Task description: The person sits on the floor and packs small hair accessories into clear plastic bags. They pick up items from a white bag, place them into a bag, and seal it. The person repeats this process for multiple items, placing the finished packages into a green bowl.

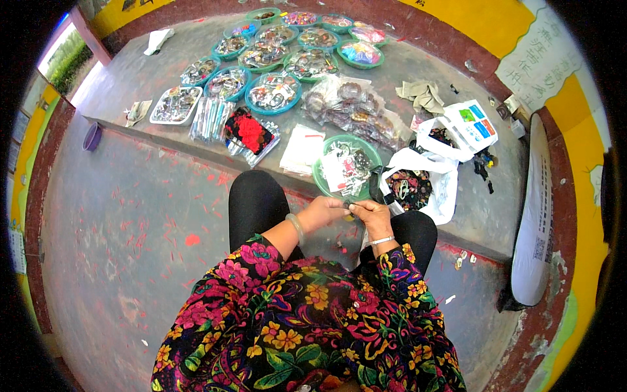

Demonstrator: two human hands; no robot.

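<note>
My left hand [324, 212] and my right hand [374, 219] meet above my lap, fingertips pinched around a small dark thing [347, 204] too small to name. Just beyond them, a green plastic basket [316, 171] holds clear packets of small items and a white card [334, 172]. To its right, a white plastic bag [446, 196] lies open around a dark patterned cloth [416, 183] with rings or bands on it. A stack of white sheets or packets [302, 149] sits left of the basket.
Several round basins [302, 106] of packaged trinkets crowd the raised ledge [170, 62] at the back. Nearer lie a white tray [155, 119], a red-and-black cloth item [250, 132] and bagged bead-like goods [356, 108]. A purple bowl [93, 136] stands on the floor at left; a long white board [532, 215] leans right.
</note>
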